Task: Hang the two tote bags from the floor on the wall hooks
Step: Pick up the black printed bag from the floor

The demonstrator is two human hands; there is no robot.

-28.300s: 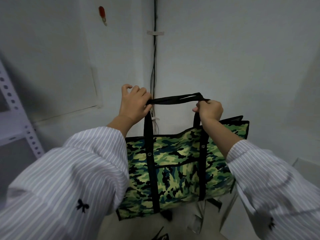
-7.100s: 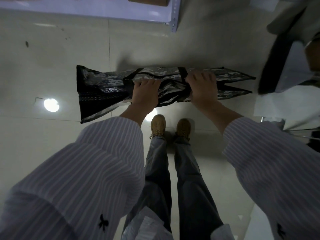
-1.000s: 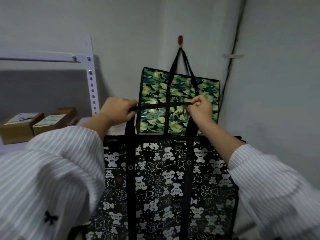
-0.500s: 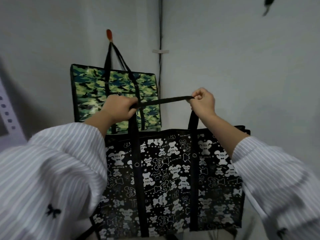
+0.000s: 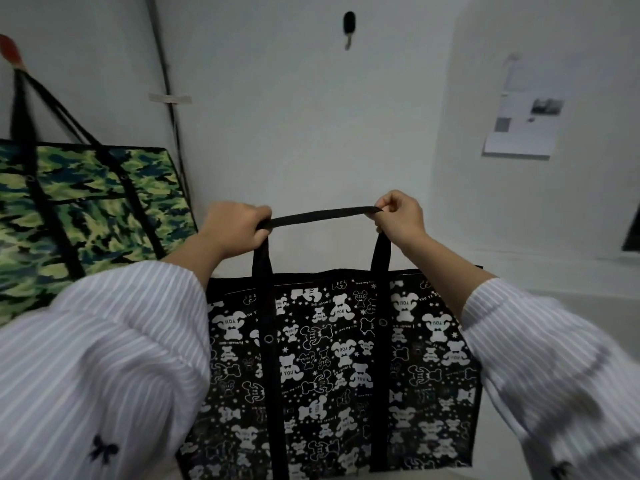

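Within the last half second the view has swung right, and the small black wall hook [image 5: 349, 27] now sits almost straight above the black webbing strap [image 5: 322, 215] of the black bear-print tote bag [image 5: 332, 368]. The left hand [image 5: 235, 230] grips one end and the right hand [image 5: 398, 216] pinches the other, holding the strap taut well below the hook, so only the lift seems left. The green camouflage tote bag [image 5: 86, 209] already hangs from the red hook [image 5: 8, 50]. A dark cable [image 5: 169, 98] runs down the corner, apparently clear of the way up.

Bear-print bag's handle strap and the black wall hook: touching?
Apart. The head view shows the strap stretched between the left hand and right hand, with a stretch of bare wall between it and the black hook above.
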